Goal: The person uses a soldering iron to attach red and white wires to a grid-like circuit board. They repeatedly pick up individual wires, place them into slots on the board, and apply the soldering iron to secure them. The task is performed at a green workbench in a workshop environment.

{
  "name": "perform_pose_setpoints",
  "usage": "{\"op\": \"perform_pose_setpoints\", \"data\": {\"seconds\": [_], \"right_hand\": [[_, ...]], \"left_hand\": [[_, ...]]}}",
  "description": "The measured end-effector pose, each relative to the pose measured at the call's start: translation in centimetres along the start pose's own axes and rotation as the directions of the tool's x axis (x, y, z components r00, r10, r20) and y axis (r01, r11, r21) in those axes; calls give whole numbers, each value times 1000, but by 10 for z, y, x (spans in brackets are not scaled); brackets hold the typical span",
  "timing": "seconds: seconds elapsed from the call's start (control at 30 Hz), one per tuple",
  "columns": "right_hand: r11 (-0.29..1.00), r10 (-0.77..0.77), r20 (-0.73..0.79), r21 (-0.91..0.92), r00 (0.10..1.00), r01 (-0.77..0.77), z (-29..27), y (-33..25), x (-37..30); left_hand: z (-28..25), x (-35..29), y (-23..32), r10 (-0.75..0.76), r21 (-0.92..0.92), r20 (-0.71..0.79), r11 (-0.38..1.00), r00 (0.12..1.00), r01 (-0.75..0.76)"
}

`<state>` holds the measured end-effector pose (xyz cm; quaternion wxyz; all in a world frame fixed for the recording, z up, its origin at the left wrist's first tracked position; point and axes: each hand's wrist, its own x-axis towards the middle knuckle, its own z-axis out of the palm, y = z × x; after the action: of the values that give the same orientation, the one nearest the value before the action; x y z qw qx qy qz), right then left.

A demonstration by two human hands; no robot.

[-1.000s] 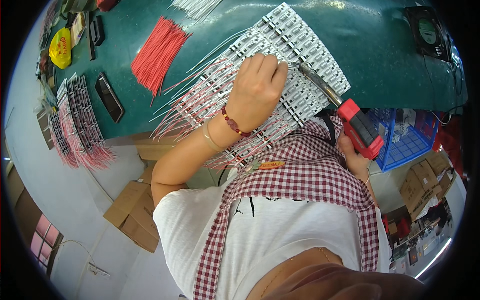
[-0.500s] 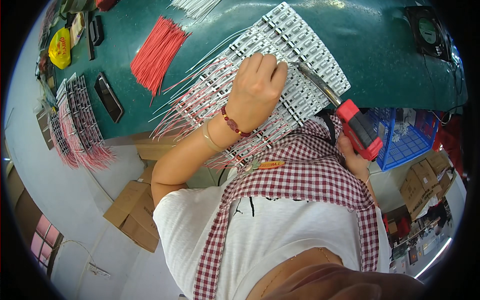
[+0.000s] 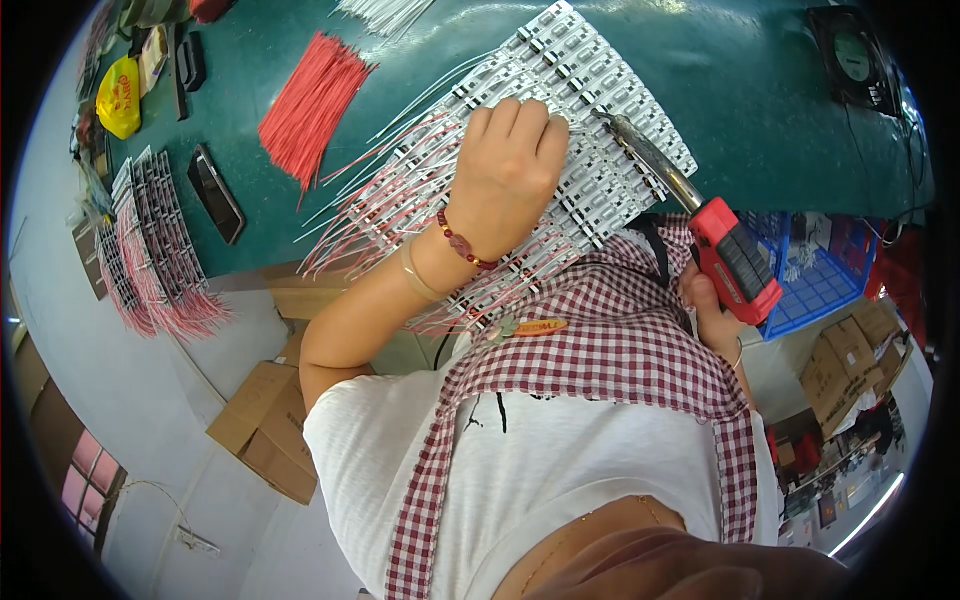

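Over a tilted array of grey-white moulded parts with small metal pieces (image 3: 600, 95), my left hand (image 3: 508, 175) is closed, its fingertips pointing down at the parts. Whatever it pinches is hidden beneath the fingers. Red and white wires (image 3: 385, 190) fan out from the array's left side, some passing under my left wrist. My right hand (image 3: 715, 312) grips a red and black soldering gun (image 3: 738, 260) from below. Its long metal barrel points up and left, and the tip is above the parts, a little right of my left fingers.
A bundle of red wires (image 3: 315, 110) and a bundle of white wires (image 3: 388, 14) lie on the green table (image 3: 775, 150). Farther left are a phone (image 3: 216, 195), more wired parts (image 3: 165, 240) and a yellow package (image 3: 120, 98). A black fan (image 3: 853, 60) and blue crate (image 3: 815, 290) are at right.
The soldering gun has shifted right, and its tip is farther from my left fingers. My left hand has moved slightly left and up, along with the array.
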<state>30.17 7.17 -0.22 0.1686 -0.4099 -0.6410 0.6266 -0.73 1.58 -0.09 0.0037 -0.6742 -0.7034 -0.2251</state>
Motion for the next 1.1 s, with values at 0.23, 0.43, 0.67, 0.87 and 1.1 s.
{"op": "perform_pose_setpoints", "data": {"seconds": [0.23,0.43,0.67,0.87,1.1], "right_hand": [[998,31,18,49,999,-32,-5,3,-4],[998,52,24,-46,998,-51,-2,4,-5],[982,38,-10,-186,999,-39,-2,7,-6],[984,12,-15,-180,1000,-15,-3,2,-1],[999,40,-8,-33,999,-41,-8,7,-9]], "left_hand": [[2,-6,10,26,-101,-23,994,999,-28],[6,-7,12,12,-104,-21,995,1000,-14],[8,-7,13,2,-99,-27,995,1000,-4],[8,-6,14,-3,-92,-29,996,1000,0],[8,-6,15,-15,-78,-21,997,1000,13]]}}
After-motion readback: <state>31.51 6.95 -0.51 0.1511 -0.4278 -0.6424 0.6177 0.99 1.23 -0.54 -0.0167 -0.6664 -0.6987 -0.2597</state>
